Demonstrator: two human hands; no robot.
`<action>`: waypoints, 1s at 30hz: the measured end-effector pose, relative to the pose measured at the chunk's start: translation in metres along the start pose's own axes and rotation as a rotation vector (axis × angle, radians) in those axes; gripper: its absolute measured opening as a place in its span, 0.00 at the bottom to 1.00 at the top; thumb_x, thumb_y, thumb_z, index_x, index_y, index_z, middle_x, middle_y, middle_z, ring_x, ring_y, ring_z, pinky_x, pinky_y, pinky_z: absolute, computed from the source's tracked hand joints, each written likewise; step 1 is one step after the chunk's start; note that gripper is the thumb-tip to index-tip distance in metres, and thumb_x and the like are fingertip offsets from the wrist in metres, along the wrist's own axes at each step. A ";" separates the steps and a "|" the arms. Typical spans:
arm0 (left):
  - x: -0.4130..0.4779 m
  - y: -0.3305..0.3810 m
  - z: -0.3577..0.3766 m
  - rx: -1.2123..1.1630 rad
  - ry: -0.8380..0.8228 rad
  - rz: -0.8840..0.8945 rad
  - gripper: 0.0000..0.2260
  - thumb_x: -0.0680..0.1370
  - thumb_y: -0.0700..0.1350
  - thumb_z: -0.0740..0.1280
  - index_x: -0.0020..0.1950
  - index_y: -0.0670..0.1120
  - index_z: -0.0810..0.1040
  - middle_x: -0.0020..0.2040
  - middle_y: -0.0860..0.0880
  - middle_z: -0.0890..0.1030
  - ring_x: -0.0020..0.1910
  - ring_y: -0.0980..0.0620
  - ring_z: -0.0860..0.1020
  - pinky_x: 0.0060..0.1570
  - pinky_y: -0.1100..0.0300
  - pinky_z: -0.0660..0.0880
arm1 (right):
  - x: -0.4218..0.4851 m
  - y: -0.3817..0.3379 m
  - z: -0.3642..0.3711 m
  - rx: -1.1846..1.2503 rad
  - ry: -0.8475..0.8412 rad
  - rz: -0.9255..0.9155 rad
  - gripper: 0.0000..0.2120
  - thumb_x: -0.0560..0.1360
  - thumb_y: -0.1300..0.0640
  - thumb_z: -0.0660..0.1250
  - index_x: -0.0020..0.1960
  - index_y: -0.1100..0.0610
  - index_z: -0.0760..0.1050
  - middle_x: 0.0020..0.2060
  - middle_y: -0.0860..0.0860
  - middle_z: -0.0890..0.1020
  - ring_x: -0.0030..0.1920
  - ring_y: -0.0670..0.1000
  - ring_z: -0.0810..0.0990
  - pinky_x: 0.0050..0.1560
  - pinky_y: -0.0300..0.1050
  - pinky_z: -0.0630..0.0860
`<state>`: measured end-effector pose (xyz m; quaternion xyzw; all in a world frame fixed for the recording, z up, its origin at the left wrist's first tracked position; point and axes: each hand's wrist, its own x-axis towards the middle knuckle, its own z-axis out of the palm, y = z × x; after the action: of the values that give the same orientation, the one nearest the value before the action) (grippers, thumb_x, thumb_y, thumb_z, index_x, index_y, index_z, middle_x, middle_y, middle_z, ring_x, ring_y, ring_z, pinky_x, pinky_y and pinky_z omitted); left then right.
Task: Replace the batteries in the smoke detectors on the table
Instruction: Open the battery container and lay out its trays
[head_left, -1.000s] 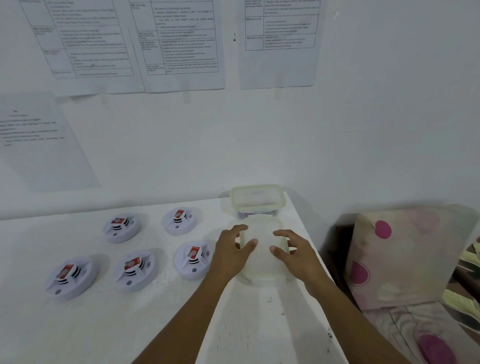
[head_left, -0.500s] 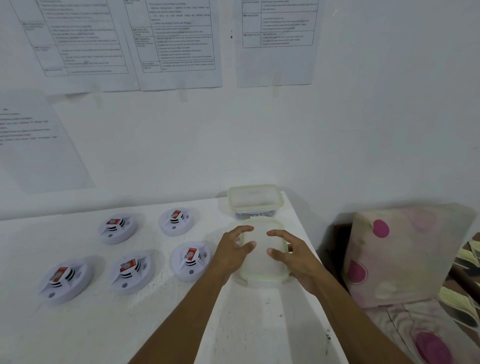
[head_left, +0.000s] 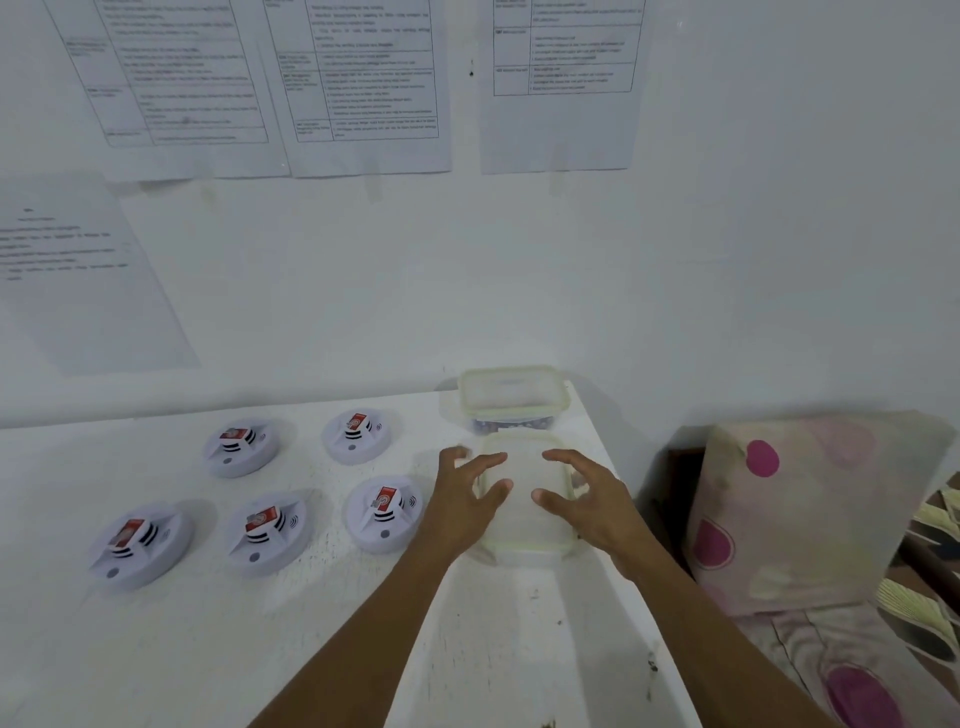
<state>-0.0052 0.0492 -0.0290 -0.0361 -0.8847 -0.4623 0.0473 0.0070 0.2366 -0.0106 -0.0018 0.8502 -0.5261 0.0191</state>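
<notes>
Left hand (head_left: 462, 512) and right hand (head_left: 592, 506) splayed wider (fingertips blurred) over container (head_left: 524, 540)

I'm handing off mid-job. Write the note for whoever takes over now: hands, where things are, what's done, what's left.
Left hand: open, fingers spread over the near container; contact unclear.
Right hand: open, spread over its right side.
Near container: lid on, at the right edge of the table. The far container is behind it, lidded, with dark contents.
Five smoke detectors lie in two rows to the left, each showing a red battery.
Done: no swap visible; old or new batteries cannot be told.
Left: probably open the near container, then do all five.
</notes>
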 end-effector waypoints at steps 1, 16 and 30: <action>-0.001 -0.002 -0.001 0.041 0.020 0.024 0.15 0.77 0.51 0.69 0.64 0.54 0.77 0.76 0.50 0.61 0.70 0.50 0.65 0.63 0.63 0.62 | -0.001 -0.002 0.000 -0.027 0.015 -0.004 0.25 0.70 0.45 0.75 0.65 0.41 0.72 0.56 0.42 0.75 0.57 0.48 0.75 0.59 0.48 0.76; -0.034 0.022 -0.004 0.534 -0.043 0.397 0.21 0.77 0.64 0.58 0.62 0.55 0.78 0.58 0.58 0.77 0.61 0.58 0.73 0.75 0.47 0.50 | 0.012 0.005 -0.017 -0.407 0.133 0.109 0.35 0.70 0.34 0.68 0.72 0.47 0.64 0.64 0.52 0.76 0.61 0.55 0.76 0.63 0.54 0.75; 0.005 0.004 -0.015 0.484 -0.019 0.118 0.29 0.75 0.65 0.62 0.71 0.52 0.68 0.65 0.47 0.71 0.63 0.47 0.70 0.61 0.54 0.70 | 0.004 0.003 -0.021 -0.142 0.122 0.092 0.41 0.63 0.42 0.79 0.72 0.45 0.65 0.60 0.51 0.77 0.58 0.52 0.77 0.56 0.50 0.77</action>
<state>-0.0087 0.0394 -0.0172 -0.0799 -0.9664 -0.2332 0.0731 0.0026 0.2568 -0.0042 0.0679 0.8841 -0.4622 -0.0089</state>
